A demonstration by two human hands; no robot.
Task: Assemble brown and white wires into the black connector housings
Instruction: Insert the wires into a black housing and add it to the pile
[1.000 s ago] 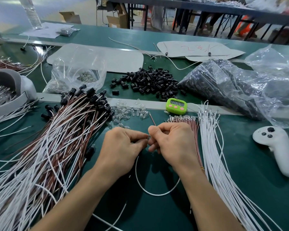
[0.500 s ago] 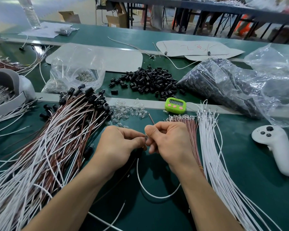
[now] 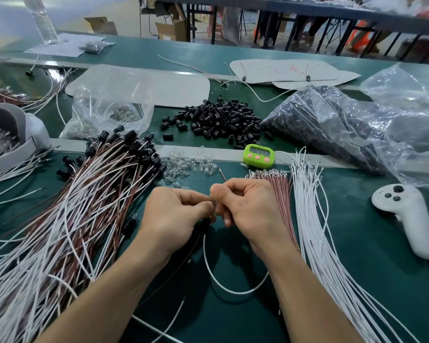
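My left hand (image 3: pixel 174 216) and my right hand (image 3: pixel 245 206) meet fingertip to fingertip over the green mat. The left hand grips a black connector housing (image 3: pixel 206 222), mostly hidden by its fingers. The right hand pinches a small piece at the housing's mouth; its fingers hide what it is. A white wire (image 3: pixel 223 285) loops down from between the hands, and a thin brown wire (image 3: pixel 174 273) runs down-left beside it. Loose brown wires (image 3: pixel 281 194) and white wires (image 3: pixel 315 219) lie right of my right hand. Loose black housings (image 3: pixel 221 120) are piled behind.
A big heap of finished wire pairs (image 3: pixel 67 219) with black housings fills the left. Clear bulbs (image 3: pixel 183 164), a green timer (image 3: pixel 258 155), a white controller (image 3: pixel 409 219), plastic bags (image 3: pixel 344 129) and a grey-white headset (image 3: pixel 13 137) surround the work spot.
Both hands stay joined at the fingertips and have shifted slightly left. The white wire loop below them has swung a little.
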